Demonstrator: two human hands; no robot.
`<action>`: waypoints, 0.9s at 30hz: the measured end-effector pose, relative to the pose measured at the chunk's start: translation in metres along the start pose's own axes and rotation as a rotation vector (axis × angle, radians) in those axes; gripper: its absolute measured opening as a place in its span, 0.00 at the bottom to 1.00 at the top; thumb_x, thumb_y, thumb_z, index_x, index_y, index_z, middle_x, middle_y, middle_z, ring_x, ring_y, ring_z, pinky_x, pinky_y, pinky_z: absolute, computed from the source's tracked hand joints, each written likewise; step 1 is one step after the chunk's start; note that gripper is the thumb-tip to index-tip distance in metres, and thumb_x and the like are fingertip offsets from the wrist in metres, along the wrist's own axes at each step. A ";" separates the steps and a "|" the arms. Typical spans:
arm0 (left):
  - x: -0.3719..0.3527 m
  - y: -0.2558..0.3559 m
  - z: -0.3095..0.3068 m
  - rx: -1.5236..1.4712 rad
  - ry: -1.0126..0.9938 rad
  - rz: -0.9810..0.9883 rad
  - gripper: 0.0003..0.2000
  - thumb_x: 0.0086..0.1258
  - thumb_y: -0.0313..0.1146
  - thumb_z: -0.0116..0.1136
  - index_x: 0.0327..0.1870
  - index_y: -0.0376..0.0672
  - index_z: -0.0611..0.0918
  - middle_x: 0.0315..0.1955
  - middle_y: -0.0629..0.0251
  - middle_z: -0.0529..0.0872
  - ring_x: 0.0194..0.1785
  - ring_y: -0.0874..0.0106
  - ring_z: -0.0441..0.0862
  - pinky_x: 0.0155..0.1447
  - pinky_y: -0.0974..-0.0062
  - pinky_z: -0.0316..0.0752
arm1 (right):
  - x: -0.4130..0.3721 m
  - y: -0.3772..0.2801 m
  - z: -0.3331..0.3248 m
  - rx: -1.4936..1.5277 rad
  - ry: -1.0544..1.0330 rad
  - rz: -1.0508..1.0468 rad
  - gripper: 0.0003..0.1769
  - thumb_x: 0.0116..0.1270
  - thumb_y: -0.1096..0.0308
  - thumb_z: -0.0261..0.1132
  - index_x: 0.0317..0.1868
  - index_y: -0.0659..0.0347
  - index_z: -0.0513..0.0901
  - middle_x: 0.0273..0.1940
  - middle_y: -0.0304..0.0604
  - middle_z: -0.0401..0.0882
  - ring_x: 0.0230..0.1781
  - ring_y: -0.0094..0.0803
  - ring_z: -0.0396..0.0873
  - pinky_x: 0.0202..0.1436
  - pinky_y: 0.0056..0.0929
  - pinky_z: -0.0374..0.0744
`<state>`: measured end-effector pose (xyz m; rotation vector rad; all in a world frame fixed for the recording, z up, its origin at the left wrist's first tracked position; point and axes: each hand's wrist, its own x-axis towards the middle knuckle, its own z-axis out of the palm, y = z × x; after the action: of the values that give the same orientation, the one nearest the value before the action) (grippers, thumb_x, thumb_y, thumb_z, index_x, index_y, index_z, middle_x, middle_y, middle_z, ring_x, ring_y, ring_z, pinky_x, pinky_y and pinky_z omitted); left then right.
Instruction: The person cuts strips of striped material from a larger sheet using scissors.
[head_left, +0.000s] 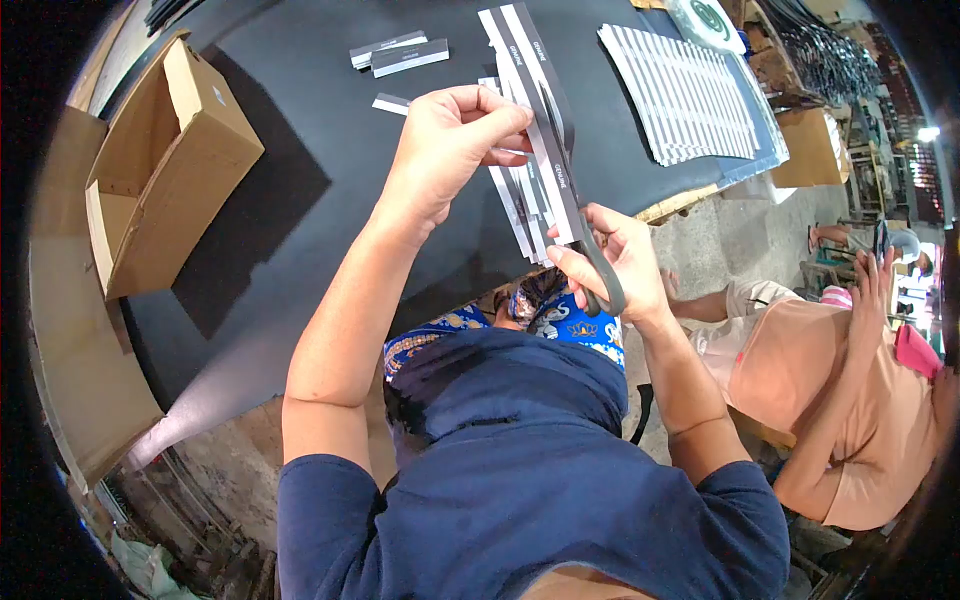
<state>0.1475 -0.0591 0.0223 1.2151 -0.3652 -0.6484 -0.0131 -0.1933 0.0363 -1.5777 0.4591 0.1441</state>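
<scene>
My left hand point(455, 135) pinches the edge of a long black-and-white printed label strip point(550, 165) between thumb and fingers. In my right hand point(630, 262) is a pair of scissors with black handles point(612, 285), their blades lying along the strip. Whether the blades are apart is hard to see. More loose label strips point(508, 205) lie on the dark table under my hands. Short cut labels point(410, 60) rest in small piles further back, and a single piece point(390, 103) lies close to my left hand.
An open cardboard box point(195, 190) stands at the left of the dark tabletop point(300, 70). At the right lie fanned striped label sheets point(685, 95), with a round white-and-green object point(706, 20) behind. A person in a peach shirt point(800, 360) is off to the right.
</scene>
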 end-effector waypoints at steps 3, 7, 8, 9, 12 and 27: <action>-0.001 -0.001 0.001 0.002 0.002 -0.004 0.07 0.64 0.32 0.61 0.31 0.38 0.81 0.29 0.60 0.86 0.34 0.75 0.85 0.41 0.78 0.81 | -0.001 -0.002 0.000 -0.015 0.002 0.009 0.12 0.59 0.70 0.68 0.40 0.68 0.78 0.22 0.36 0.76 0.14 0.15 0.71 0.15 0.14 0.68; 0.000 -0.002 0.001 0.001 0.000 0.003 0.07 0.64 0.32 0.61 0.31 0.38 0.81 0.29 0.61 0.86 0.33 0.75 0.85 0.41 0.78 0.82 | -0.001 0.001 -0.001 -0.028 0.003 0.007 0.11 0.60 0.71 0.67 0.40 0.68 0.78 0.21 0.35 0.76 0.13 0.15 0.71 0.15 0.14 0.68; 0.000 -0.002 0.001 -0.003 -0.004 0.002 0.07 0.64 0.32 0.61 0.31 0.38 0.81 0.29 0.61 0.86 0.33 0.76 0.85 0.41 0.78 0.82 | -0.001 0.001 -0.001 -0.027 0.003 0.009 0.11 0.60 0.71 0.67 0.40 0.68 0.78 0.21 0.35 0.76 0.13 0.15 0.71 0.15 0.14 0.68; 0.000 -0.003 0.001 -0.003 -0.004 0.001 0.07 0.64 0.32 0.61 0.31 0.38 0.81 0.29 0.61 0.86 0.33 0.76 0.85 0.41 0.78 0.82 | -0.001 0.001 -0.001 -0.019 0.007 0.009 0.11 0.60 0.71 0.67 0.40 0.68 0.78 0.21 0.35 0.76 0.13 0.15 0.71 0.15 0.14 0.68; 0.001 -0.003 0.001 -0.004 -0.001 -0.008 0.07 0.64 0.31 0.61 0.30 0.38 0.81 0.29 0.61 0.86 0.33 0.76 0.85 0.41 0.78 0.81 | -0.002 0.000 0.000 -0.017 0.016 0.001 0.11 0.60 0.71 0.67 0.39 0.68 0.78 0.21 0.36 0.76 0.13 0.15 0.71 0.14 0.14 0.68; 0.000 -0.002 0.002 -0.002 0.015 0.016 0.07 0.63 0.31 0.63 0.30 0.38 0.81 0.26 0.64 0.84 0.29 0.79 0.83 0.41 0.81 0.81 | 0.000 0.007 -0.003 -0.036 0.013 -0.051 0.12 0.60 0.72 0.69 0.40 0.69 0.78 0.23 0.39 0.79 0.13 0.12 0.67 0.13 0.14 0.63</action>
<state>0.1459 -0.0611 0.0209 1.2136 -0.3619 -0.6256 -0.0158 -0.1958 0.0303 -1.6253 0.4285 0.1038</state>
